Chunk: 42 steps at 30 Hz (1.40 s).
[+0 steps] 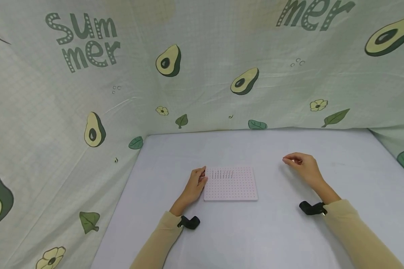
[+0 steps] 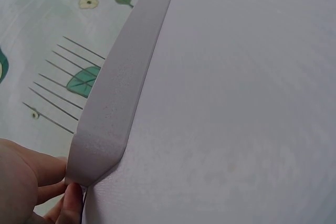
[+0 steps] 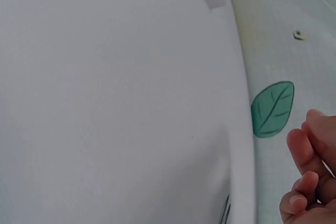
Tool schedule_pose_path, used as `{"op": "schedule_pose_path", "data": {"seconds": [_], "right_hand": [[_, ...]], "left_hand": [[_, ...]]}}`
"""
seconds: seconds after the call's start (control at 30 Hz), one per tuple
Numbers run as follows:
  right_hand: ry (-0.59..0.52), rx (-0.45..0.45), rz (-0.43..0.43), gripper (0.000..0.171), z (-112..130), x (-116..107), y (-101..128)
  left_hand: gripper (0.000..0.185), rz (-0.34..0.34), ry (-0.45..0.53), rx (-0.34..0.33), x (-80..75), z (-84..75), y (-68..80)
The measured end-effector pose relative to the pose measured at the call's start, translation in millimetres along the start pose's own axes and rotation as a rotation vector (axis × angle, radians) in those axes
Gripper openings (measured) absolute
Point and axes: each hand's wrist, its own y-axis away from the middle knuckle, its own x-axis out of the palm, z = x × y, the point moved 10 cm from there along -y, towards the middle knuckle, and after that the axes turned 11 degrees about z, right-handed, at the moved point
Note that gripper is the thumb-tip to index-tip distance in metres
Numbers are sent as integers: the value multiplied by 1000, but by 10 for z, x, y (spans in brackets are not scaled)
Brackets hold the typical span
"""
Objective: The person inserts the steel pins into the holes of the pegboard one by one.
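Note:
A pale pink-white pegboard (image 1: 244, 191) with rows of small holes sits on the table. Along its far left part, several thin dark needles (image 1: 223, 174) stand upright in one row. My left hand (image 1: 193, 186) grips the board's left edge; in the left wrist view its thumb and fingers (image 2: 52, 169) close on the corner of the board's side (image 2: 115, 93). Off to the right of the board, my right hand (image 1: 302, 166) is raised over the table. Its fingers (image 3: 299, 148) are loosely bent with the thumb close by, and nothing shows between them.
A couple of thin dark needles (image 3: 225, 211) lie by the table's far edge in the right wrist view, beyond the right hand. The white table (image 1: 242, 235) meets a hanging cloth (image 1: 202, 97) printed with avocados and leaves at its back and left.

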Motion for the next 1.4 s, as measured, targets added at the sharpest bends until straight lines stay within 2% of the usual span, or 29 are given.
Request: {"op": "schedule_pose_path", "data": {"seconds": [0.3, 0.5, 0.67, 0.93, 1.4], "right_hand": [[63, 138, -88, 31, -280, -203, 163], [87, 201, -84, 33, -414, -217, 242], [95, 222, -66, 33, -504, -158, 308], [91, 242, -79, 30, -611, -110, 377], [143, 205, -102, 20, -586, -119, 390]], "left_hand": [[50, 20, -13, -22, 10, 37, 7], [49, 11, -1, -10, 0, 35, 14], [48, -4, 6, 14, -8, 21, 15], [48, 5, 7, 7, 1, 18, 18], [48, 9, 5, 1, 5, 2, 12]]}}
